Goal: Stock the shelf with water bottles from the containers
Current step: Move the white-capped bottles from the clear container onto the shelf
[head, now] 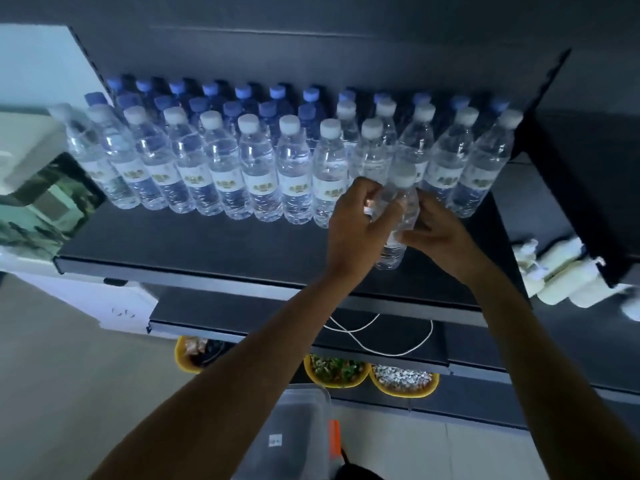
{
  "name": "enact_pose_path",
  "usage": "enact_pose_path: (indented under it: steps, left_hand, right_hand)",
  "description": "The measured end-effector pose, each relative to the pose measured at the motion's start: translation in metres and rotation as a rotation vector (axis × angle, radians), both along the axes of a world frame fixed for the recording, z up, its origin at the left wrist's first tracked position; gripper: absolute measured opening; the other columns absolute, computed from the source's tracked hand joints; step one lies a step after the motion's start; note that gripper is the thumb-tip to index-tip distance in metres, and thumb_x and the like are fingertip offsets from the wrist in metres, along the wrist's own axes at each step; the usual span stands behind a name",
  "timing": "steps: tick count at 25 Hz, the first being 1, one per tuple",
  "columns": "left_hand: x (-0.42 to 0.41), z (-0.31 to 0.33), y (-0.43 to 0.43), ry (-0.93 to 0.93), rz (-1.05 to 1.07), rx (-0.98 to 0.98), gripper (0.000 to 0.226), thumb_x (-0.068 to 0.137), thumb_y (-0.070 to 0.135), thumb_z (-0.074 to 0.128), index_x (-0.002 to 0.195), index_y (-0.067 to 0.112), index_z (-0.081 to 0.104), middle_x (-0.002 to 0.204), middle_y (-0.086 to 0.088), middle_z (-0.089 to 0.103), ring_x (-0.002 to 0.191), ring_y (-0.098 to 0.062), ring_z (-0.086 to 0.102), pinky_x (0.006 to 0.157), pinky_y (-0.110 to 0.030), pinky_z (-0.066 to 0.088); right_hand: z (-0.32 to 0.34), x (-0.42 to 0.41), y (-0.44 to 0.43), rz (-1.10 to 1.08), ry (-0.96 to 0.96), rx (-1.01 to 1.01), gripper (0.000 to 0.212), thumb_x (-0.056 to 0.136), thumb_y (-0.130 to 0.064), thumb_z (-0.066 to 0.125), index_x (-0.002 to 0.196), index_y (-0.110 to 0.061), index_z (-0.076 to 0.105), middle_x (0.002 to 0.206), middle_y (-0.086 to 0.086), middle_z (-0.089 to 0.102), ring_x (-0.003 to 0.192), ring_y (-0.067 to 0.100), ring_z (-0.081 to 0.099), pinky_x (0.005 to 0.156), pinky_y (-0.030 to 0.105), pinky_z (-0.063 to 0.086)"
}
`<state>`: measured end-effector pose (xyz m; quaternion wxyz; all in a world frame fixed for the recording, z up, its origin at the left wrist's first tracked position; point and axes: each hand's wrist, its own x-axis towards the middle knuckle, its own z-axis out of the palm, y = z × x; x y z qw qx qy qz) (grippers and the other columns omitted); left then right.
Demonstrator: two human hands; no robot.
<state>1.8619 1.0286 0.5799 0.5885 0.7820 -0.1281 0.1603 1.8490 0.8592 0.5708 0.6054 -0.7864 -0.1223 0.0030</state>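
Note:
A clear water bottle [398, 216] with a white cap stands on the dark shelf [207, 247], in front of the row. My left hand [356, 233] grips its left side and my right hand [440, 233] holds its right side, fingers curled round it. Behind it several white-capped bottles [259, 168] fill the front row from left to right, with blue-capped bottles [242, 95] in rows behind. A clear plastic container [291, 434] sits on the floor below my arms; I cannot see bottles in it.
A lower dark shelf [398, 337] carries a white cord [381, 344]. Yellow bowls [403, 381] with small items sit under it. White objects [561, 271] stick out at the right of the shelf. A white appliance [27, 150] stands at the left.

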Motion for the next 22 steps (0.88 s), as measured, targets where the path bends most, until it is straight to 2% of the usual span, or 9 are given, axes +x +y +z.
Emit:
enact_pose_path:
  steps: [2, 4, 6, 8, 11, 13, 16, 20, 22]
  left_hand:
    - [0.000, -0.009, -0.007, -0.040, -0.074, 0.022, 0.023, 0.097, 0.029, 0.062, 0.117, 0.018, 0.060, 0.110, 0.014, 0.068, 0.100, -0.004, 0.064, 0.079, -0.037, 0.059]
    - [0.004, -0.034, -0.006, -0.006, -0.127, 0.045, 0.027, 0.100, 0.021, 0.058, 0.126, 0.016, 0.058, 0.111, 0.021, 0.065, 0.100, 0.002, 0.064, 0.077, -0.024, 0.058]
    - [0.011, -0.066, -0.005, 0.087, -0.184, 0.135, 0.033, 0.095, 0.022, 0.060, 0.128, 0.019, 0.057, 0.103, 0.019, 0.066, 0.094, -0.009, 0.067, 0.077, -0.034, 0.059]
    - [0.014, -0.094, -0.002, 0.102, -0.193, 0.356, 0.037, 0.088, 0.030, 0.064, 0.124, 0.025, 0.060, 0.093, 0.014, 0.062, 0.089, -0.024, 0.061, 0.080, -0.049, 0.055]
    - [0.017, -0.100, -0.009, 0.129, -0.121, 0.431, 0.037, 0.083, 0.037, 0.074, 0.112, 0.019, 0.061, 0.102, 0.006, 0.059, 0.102, -0.025, 0.053, 0.087, -0.040, 0.048]
    - [0.019, -0.090, -0.019, 0.242, -0.037, 0.419, 0.043, 0.078, 0.049, 0.076, 0.106, 0.023, 0.057, 0.106, 0.006, 0.058, 0.108, -0.020, 0.052, 0.082, -0.038, 0.049]
    - [0.025, -0.087, -0.034, 0.336, 0.111, 0.537, 0.051, 0.077, 0.064, 0.071, 0.103, 0.024, 0.050, 0.106, 0.008, 0.058, 0.109, -0.018, 0.052, 0.076, -0.037, 0.047]
    - [0.032, -0.087, -0.041, 0.259, 0.190, 0.698, 0.065, 0.079, 0.074, 0.063, 0.111, 0.018, 0.051, 0.110, 0.002, 0.060, 0.109, -0.021, 0.054, 0.071, -0.038, 0.041]
    - [0.037, -0.087, -0.042, 0.236, 0.214, 0.761, 0.068, 0.082, 0.076, 0.059, 0.114, 0.016, 0.052, 0.109, 0.000, 0.062, 0.109, -0.023, 0.055, 0.069, -0.038, 0.041]
  right_hand:
    - [-0.003, 0.004, -0.016, 0.015, 0.042, 0.032, 0.067, 0.089, 0.005, 0.066, 0.149, -0.015, 0.042, 0.139, 0.003, 0.063, 0.130, 0.022, 0.059, 0.108, 0.039, 0.050]
    - [0.002, 0.008, -0.024, 0.058, 0.067, -0.024, 0.069, 0.092, -0.003, 0.066, 0.152, -0.021, 0.038, 0.144, 0.005, 0.059, 0.134, 0.019, 0.057, 0.109, 0.037, 0.049]
    - [0.005, 0.015, -0.031, 0.074, 0.075, -0.137, 0.071, 0.093, -0.010, 0.069, 0.154, -0.026, 0.035, 0.146, -0.002, 0.057, 0.130, 0.006, 0.058, 0.106, 0.033, 0.051]
    - [0.006, 0.021, -0.033, 0.040, 0.065, -0.211, 0.077, 0.095, -0.010, 0.071, 0.157, -0.029, 0.030, 0.149, -0.002, 0.050, 0.123, -0.006, 0.056, 0.105, 0.030, 0.053]
    - [0.016, 0.026, -0.027, -0.053, -0.050, -0.216, 0.082, 0.083, -0.037, 0.080, 0.149, -0.044, 0.033, 0.147, -0.002, 0.042, 0.130, 0.009, 0.050, 0.102, 0.030, 0.053]
    - [0.021, 0.037, -0.025, -0.150, -0.158, -0.301, 0.082, 0.073, -0.048, 0.084, 0.142, -0.037, 0.041, 0.136, -0.002, 0.042, 0.124, 0.015, 0.049, 0.099, 0.033, 0.052]
    - [0.017, 0.056, -0.030, -0.178, -0.160, -0.324, 0.068, 0.084, -0.034, 0.082, 0.140, -0.023, 0.046, 0.133, -0.002, 0.045, 0.120, 0.015, 0.052, 0.101, 0.041, 0.054]
    - [0.006, 0.067, -0.043, -0.025, -0.148, -0.100, 0.066, 0.097, 0.002, 0.060, 0.153, -0.008, 0.027, 0.149, 0.007, 0.047, 0.133, 0.019, 0.053, 0.101, 0.032, 0.053]
    - [0.002, 0.072, -0.045, 0.017, -0.156, -0.043, 0.066, 0.098, 0.008, 0.056, 0.154, -0.001, 0.024, 0.153, 0.014, 0.044, 0.137, 0.025, 0.051, 0.102, 0.035, 0.052]
